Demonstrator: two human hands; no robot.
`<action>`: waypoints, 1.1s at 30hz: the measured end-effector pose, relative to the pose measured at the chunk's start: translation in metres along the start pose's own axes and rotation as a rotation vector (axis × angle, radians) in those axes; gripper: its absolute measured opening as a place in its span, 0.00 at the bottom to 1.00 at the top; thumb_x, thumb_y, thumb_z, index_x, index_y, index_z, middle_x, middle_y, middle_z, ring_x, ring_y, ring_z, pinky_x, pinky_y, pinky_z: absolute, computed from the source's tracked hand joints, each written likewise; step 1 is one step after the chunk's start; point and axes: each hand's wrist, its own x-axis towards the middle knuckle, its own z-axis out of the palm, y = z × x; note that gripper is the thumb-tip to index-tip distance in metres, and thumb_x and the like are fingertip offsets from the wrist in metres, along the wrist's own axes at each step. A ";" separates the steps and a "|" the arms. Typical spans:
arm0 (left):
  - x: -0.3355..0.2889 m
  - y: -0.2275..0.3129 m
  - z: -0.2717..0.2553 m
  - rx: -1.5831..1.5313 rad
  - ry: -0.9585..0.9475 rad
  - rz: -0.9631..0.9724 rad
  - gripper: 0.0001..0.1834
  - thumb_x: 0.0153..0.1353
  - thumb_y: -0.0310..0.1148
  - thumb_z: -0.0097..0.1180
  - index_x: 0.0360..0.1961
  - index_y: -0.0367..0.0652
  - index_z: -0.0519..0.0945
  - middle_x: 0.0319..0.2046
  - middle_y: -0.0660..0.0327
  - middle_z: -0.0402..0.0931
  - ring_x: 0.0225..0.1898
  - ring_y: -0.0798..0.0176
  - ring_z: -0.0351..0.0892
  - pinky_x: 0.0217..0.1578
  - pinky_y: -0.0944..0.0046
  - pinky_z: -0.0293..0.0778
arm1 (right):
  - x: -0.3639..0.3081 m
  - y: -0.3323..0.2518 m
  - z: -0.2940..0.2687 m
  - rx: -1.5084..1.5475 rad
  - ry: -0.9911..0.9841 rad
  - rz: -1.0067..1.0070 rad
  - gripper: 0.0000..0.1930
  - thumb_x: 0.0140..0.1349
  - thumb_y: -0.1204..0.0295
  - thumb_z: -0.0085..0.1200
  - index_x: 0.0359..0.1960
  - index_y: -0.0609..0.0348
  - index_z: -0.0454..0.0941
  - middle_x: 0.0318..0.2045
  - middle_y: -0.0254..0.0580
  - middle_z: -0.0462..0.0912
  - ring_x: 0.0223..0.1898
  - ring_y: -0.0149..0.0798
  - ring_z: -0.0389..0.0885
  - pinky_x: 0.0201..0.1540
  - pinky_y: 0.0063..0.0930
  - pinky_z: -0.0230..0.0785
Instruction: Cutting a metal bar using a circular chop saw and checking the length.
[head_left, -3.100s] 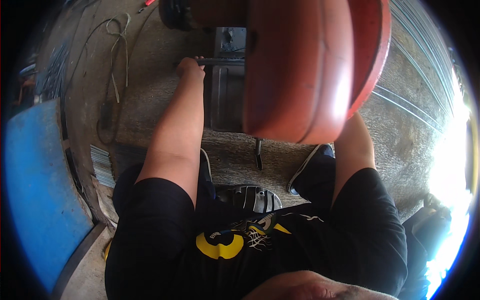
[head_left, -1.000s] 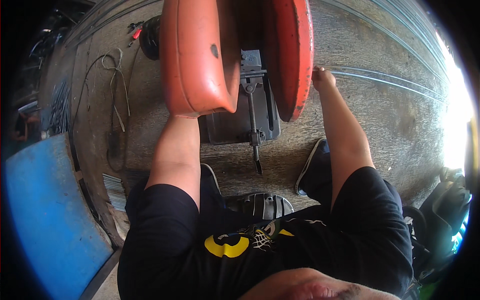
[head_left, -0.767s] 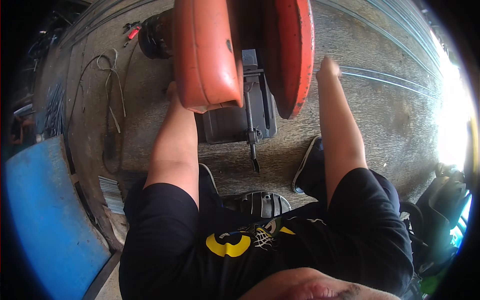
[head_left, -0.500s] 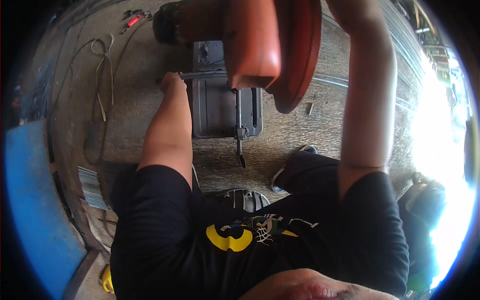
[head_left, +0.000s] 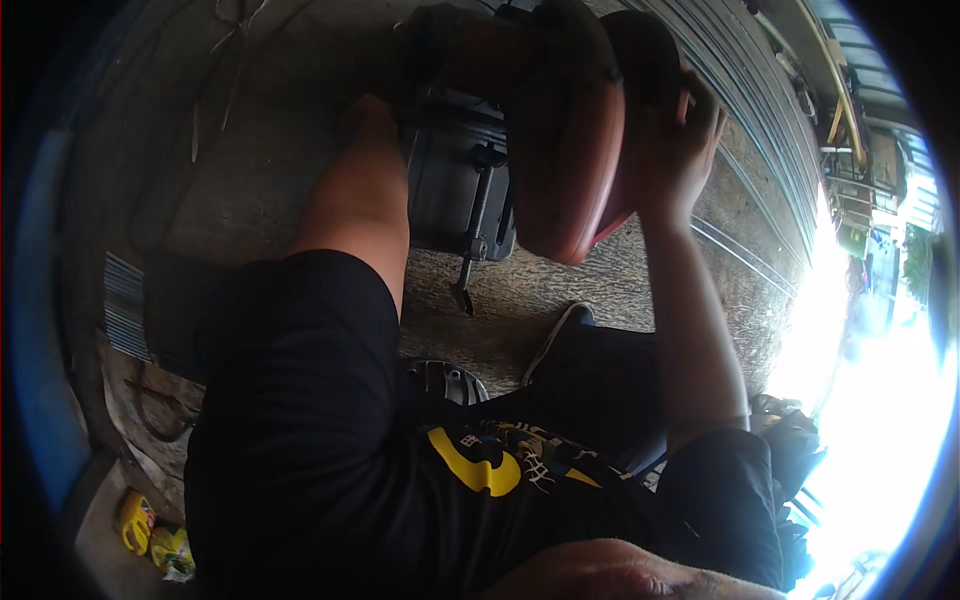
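Observation:
An orange-red cut-off saw stands in front of me, its rounded guard hiding much of the work area. Below it lies the dark base, with a clamp screw running toward me. My left hand is closed at the left end of a metal bar that crosses the base; shadow covers its fingers. On the right side of the saw, my right hand wraps round its handle, which the palm and fingers mostly cover.
Long thin metal rods lie on the ground at the right. A ribbed metal piece rests at the left, near a blue panel. Yellow items sit at the lower left. My shoe is close to the base.
My right hand has come down and nearer with the saw head, whose guard now sits lower over the base. My left hand stays at the bar. The view has shifted and darkened.

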 end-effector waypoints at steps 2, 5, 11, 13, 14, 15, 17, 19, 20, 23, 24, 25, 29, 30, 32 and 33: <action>-0.005 0.035 0.029 -0.026 -0.029 0.063 0.18 0.60 0.50 0.54 0.49 0.59 0.80 0.49 0.61 0.78 0.55 0.62 0.74 0.54 0.62 0.71 | -0.025 0.018 0.004 0.071 0.041 -0.034 0.19 0.52 0.79 0.48 0.49 0.62 0.68 0.49 0.54 0.70 0.53 0.52 0.68 0.56 0.44 0.62; 0.011 0.008 0.035 0.021 -0.042 0.163 0.18 0.60 0.50 0.54 0.49 0.59 0.80 0.49 0.61 0.78 0.55 0.62 0.74 0.54 0.62 0.71 | -0.052 0.007 0.011 0.045 0.067 -0.062 0.16 0.54 0.79 0.49 0.46 0.60 0.70 0.49 0.53 0.71 0.53 0.55 0.67 0.54 0.44 0.64; 0.026 -0.010 0.023 0.110 -0.037 0.284 0.18 0.60 0.50 0.54 0.49 0.58 0.80 0.49 0.61 0.78 0.55 0.61 0.74 0.54 0.62 0.71 | -0.066 0.012 0.013 0.153 0.084 -0.027 0.13 0.54 0.79 0.49 0.44 0.60 0.72 0.50 0.56 0.71 0.53 0.55 0.68 0.54 0.44 0.65; 0.021 -0.008 0.041 0.110 -0.052 0.318 0.19 0.60 0.50 0.55 0.49 0.58 0.80 0.49 0.61 0.78 0.55 0.61 0.74 0.54 0.62 0.71 | -0.072 0.021 0.011 0.141 0.068 -0.011 0.13 0.54 0.79 0.49 0.43 0.60 0.72 0.51 0.57 0.70 0.53 0.55 0.68 0.54 0.43 0.65; 0.029 -0.031 0.027 0.114 -0.037 0.302 0.19 0.60 0.50 0.55 0.49 0.58 0.80 0.49 0.61 0.78 0.55 0.61 0.74 0.54 0.62 0.71 | -0.074 0.011 0.015 0.190 0.061 0.019 0.13 0.54 0.79 0.49 0.43 0.59 0.73 0.52 0.58 0.69 0.53 0.56 0.68 0.54 0.43 0.65; 0.034 -0.040 0.022 0.119 -0.039 0.311 0.19 0.60 0.50 0.55 0.49 0.58 0.80 0.49 0.61 0.78 0.55 0.61 0.74 0.54 0.62 0.71 | -0.077 0.009 0.015 0.210 0.052 0.053 0.13 0.54 0.79 0.50 0.42 0.59 0.73 0.53 0.58 0.69 0.53 0.56 0.68 0.54 0.43 0.65; 0.040 -0.044 0.029 0.126 -0.050 0.326 0.19 0.59 0.50 0.55 0.49 0.58 0.80 0.49 0.61 0.78 0.55 0.61 0.74 0.54 0.61 0.71 | -0.081 0.012 0.017 0.199 0.062 0.042 0.13 0.53 0.79 0.50 0.42 0.58 0.73 0.54 0.59 0.68 0.53 0.57 0.67 0.54 0.43 0.65; 0.047 -0.046 0.033 0.130 -0.069 0.338 0.19 0.59 0.50 0.55 0.49 0.58 0.80 0.49 0.61 0.78 0.55 0.61 0.74 0.54 0.61 0.71 | -0.089 0.012 0.020 0.186 0.063 0.031 0.13 0.53 0.79 0.51 0.42 0.57 0.73 0.55 0.59 0.67 0.53 0.57 0.67 0.54 0.43 0.65; 0.051 -0.052 0.038 0.128 -0.077 0.341 0.19 0.59 0.50 0.55 0.49 0.58 0.80 0.49 0.61 0.78 0.55 0.61 0.74 0.54 0.61 0.71 | -0.093 0.011 0.022 0.152 0.046 0.026 0.13 0.52 0.79 0.51 0.41 0.57 0.74 0.55 0.59 0.66 0.54 0.58 0.66 0.54 0.43 0.65; 0.074 -0.054 0.026 0.108 -0.072 0.341 0.19 0.59 0.50 0.55 0.49 0.58 0.80 0.50 0.61 0.78 0.55 0.60 0.74 0.54 0.61 0.72 | -0.095 0.006 0.021 0.141 0.050 0.014 0.14 0.51 0.79 0.52 0.41 0.56 0.74 0.55 0.59 0.66 0.54 0.58 0.66 0.55 0.44 0.65; 0.078 -0.053 0.030 0.096 -0.076 0.342 0.19 0.59 0.50 0.55 0.49 0.58 0.80 0.50 0.61 0.78 0.55 0.60 0.74 0.54 0.61 0.72 | -0.096 0.007 0.021 0.148 0.059 0.009 0.14 0.51 0.79 0.52 0.42 0.56 0.74 0.56 0.59 0.66 0.54 0.58 0.65 0.55 0.44 0.64; 0.085 -0.051 0.033 0.083 -0.081 0.342 0.19 0.59 0.50 0.55 0.49 0.58 0.80 0.50 0.61 0.78 0.55 0.60 0.74 0.54 0.61 0.72 | -0.097 0.008 0.021 0.148 0.053 0.009 0.14 0.51 0.79 0.52 0.42 0.56 0.74 0.56 0.59 0.66 0.54 0.58 0.65 0.55 0.44 0.64; 0.111 -0.048 0.078 0.033 -0.133 0.336 0.19 0.59 0.50 0.55 0.50 0.57 0.79 0.50 0.61 0.78 0.55 0.60 0.74 0.53 0.61 0.72 | -0.105 0.015 0.031 0.117 0.009 0.013 0.12 0.52 0.78 0.53 0.41 0.56 0.75 0.55 0.57 0.68 0.55 0.56 0.64 0.56 0.44 0.62; 0.126 -0.053 0.076 0.039 -0.142 0.324 0.20 0.59 0.50 0.55 0.50 0.57 0.79 0.50 0.61 0.78 0.55 0.60 0.74 0.53 0.61 0.72 | -0.110 0.017 0.032 0.130 0.011 0.020 0.10 0.54 0.77 0.53 0.40 0.57 0.76 0.54 0.56 0.70 0.56 0.55 0.62 0.57 0.44 0.60; 0.160 -0.055 0.025 0.047 -0.123 0.308 0.20 0.59 0.50 0.55 0.50 0.57 0.79 0.50 0.61 0.78 0.55 0.60 0.74 0.53 0.61 0.72 | -0.087 -0.003 0.014 0.177 0.040 0.026 0.12 0.55 0.78 0.50 0.41 0.60 0.74 0.52 0.57 0.70 0.55 0.58 0.64 0.57 0.46 0.61; 0.171 -0.075 0.004 0.056 -0.123 0.294 0.20 0.59 0.50 0.55 0.50 0.57 0.79 0.50 0.60 0.78 0.55 0.60 0.74 0.53 0.60 0.72 | -0.081 -0.010 0.008 0.211 0.052 0.031 0.13 0.55 0.80 0.47 0.43 0.63 0.73 0.51 0.59 0.70 0.53 0.61 0.66 0.56 0.47 0.62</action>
